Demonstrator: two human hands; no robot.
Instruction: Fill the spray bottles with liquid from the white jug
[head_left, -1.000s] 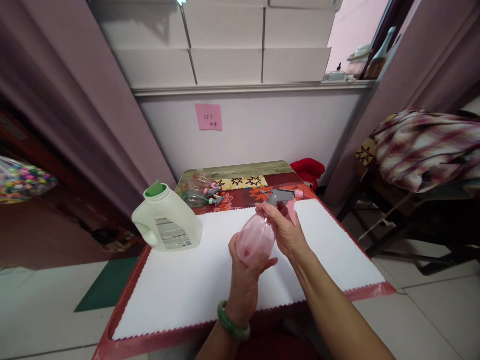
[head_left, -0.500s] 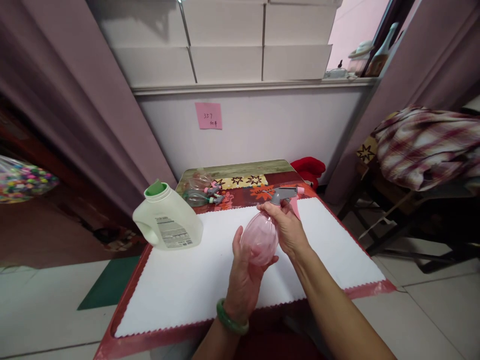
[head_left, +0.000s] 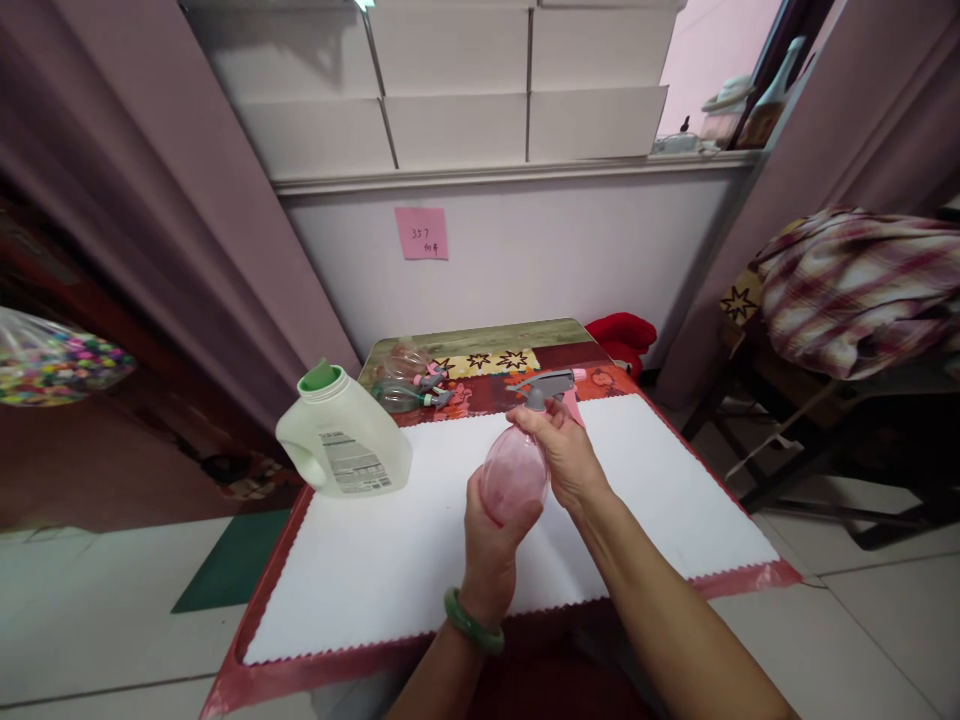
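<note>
A clear pink spray bottle (head_left: 515,470) is held between both hands above the white sheet (head_left: 360,590). My left hand (head_left: 491,545), with a green bangle on its wrist, wraps round the rounded body from below. At the neck, the fingers of my right hand (head_left: 568,450) close just under the grey and pink spray head (head_left: 546,384). The bottle leans slightly, its nozzle pointing right. To the left stands a large whitish jug (head_left: 345,435) with a green opening at its top.
Two more spray bottles, one green-tinted (head_left: 401,396) and one pinkish (head_left: 409,362), lie at the table's back left. A pink note (head_left: 421,234) is stuck on the wall. Plaid cloth (head_left: 855,290) lies on furniture at right, and a bag of colourful beads (head_left: 67,365) hangs at left.
My left hand has closed more fully round the bottle's body. The spray head has turned and shifted slightly left with my right hand. The camera view has moved a little.
</note>
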